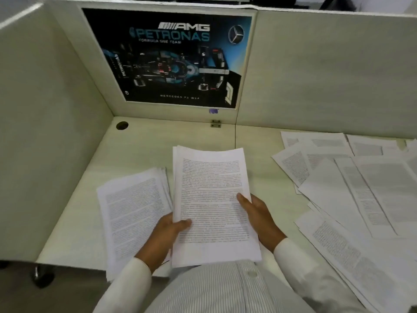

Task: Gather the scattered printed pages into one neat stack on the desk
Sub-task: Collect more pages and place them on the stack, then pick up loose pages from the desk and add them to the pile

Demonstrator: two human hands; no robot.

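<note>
Your left hand [167, 231] pinched the lower left edge of the held sheaf [212, 199], thumb on the printed face. Your right hand [257, 213] clamped its right edge the same way. You held that sheaf over the front edge of the counter [144, 141], about midway along it, and its far end curled up with the sheets slightly stepped.

Just left of it, the started stack [133, 213] lay skewed. Its right side was fanned and its near corner seemed to hang past the front edge. The scattered pages [361, 199] overlapped across the right half of the counter, some running toward the front edge there.

The main risk, as I judged it, was the grip. With thumbs only near the bottom, the inner sheets could slide and fan out if you tilted the sheaf. Dropping it on the skewed stack would likely push that overhanging corner off the counter. Squaring the sheaf first looked safer. Sweeping your right sleeve back across the loose pages could also drag some over the edge.
</note>
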